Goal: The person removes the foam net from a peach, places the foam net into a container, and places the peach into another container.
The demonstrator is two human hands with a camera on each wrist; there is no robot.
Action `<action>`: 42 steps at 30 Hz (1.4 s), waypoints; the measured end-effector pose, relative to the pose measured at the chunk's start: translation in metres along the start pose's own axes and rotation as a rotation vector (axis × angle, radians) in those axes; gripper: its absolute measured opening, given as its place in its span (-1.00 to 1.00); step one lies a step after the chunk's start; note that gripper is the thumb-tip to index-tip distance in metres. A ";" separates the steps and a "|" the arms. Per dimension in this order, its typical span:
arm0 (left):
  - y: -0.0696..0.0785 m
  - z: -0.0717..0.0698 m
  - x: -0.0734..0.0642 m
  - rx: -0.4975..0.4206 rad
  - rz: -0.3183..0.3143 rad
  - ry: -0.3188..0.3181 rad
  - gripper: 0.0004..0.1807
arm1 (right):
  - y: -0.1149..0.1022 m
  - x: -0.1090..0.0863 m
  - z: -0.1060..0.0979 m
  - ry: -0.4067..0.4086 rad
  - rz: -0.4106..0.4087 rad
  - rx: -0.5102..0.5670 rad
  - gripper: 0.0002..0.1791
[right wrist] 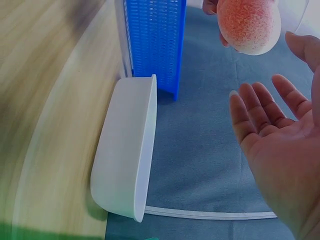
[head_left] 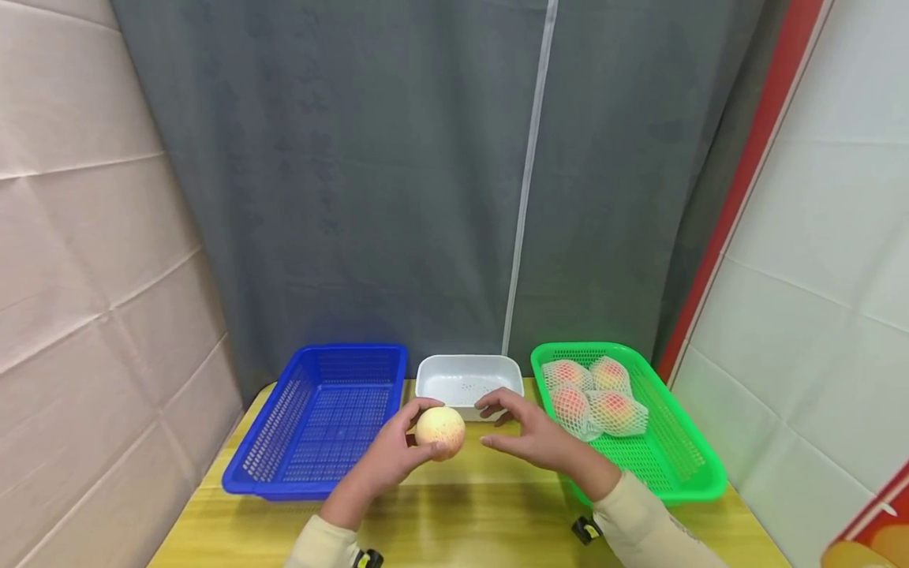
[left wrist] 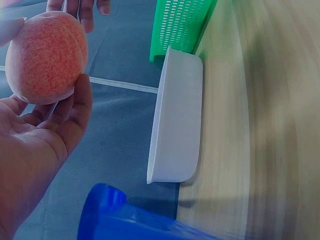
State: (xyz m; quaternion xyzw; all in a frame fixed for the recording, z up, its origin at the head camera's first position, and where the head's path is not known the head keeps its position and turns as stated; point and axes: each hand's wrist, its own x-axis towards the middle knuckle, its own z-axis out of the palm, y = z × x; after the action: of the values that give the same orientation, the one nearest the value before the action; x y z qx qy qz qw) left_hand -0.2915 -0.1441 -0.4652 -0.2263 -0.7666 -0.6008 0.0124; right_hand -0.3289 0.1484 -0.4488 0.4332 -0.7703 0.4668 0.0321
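A bare peach [head_left: 440,432], pale yellow on top and red-speckled on its sides, is held up over the front of the table. My left hand [head_left: 394,446] grips it from the left, with thumb and fingers around its side. In the left wrist view the peach [left wrist: 47,57] shows its red face between the thumb and curved fingers. My right hand [head_left: 527,430] is held apart to the right of the fruit, fingers relaxed and slightly bent, with nothing in it. From the right wrist, that hand [right wrist: 280,130] has its palm turned towards the peach [right wrist: 250,25].
Behind the hands stands a white basin [head_left: 469,380]. A blue basket [head_left: 245,465] sits at the left. At the right, a green basket [head_left: 699,473] contains several peaches [head_left: 614,410] in white foam nets. A grey curtain [head_left: 355,173] hangs behind the wooden table [head_left: 454,521].
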 end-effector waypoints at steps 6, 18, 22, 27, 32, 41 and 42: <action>0.005 -0.011 0.000 0.111 0.009 -0.018 -0.34 | 0.003 -0.004 0.001 -0.011 -0.008 -0.006 -0.51; 0.018 -0.062 0.004 0.349 0.036 -0.046 -0.35 | 0.007 -0.015 0.004 -0.046 -0.007 -0.026 -0.54; 0.017 -0.085 0.010 0.364 0.009 -0.018 -0.37 | 0.009 -0.016 0.004 -0.052 -0.013 -0.033 -0.55; 0.005 -0.113 0.016 0.413 -0.043 0.007 -0.39 | 0.011 -0.016 0.005 -0.075 -0.021 -0.040 -0.57; -0.006 -0.139 0.024 0.504 -0.056 0.002 -0.41 | 0.011 -0.017 0.005 -0.097 -0.009 -0.053 -0.58; -0.014 -0.179 0.044 0.699 -0.068 -0.024 -0.44 | 0.018 -0.021 0.008 -0.144 0.021 -0.087 -0.55; -0.014 -0.183 0.046 0.716 -0.073 -0.026 -0.44 | 0.019 -0.022 0.009 -0.151 0.019 -0.094 -0.54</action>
State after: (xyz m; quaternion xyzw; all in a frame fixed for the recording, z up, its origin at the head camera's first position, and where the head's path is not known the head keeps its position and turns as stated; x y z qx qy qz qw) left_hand -0.3839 -0.3010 -0.4142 -0.1876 -0.9361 -0.2914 0.0598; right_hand -0.3255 0.1591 -0.4767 0.4576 -0.7958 0.3965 -0.0102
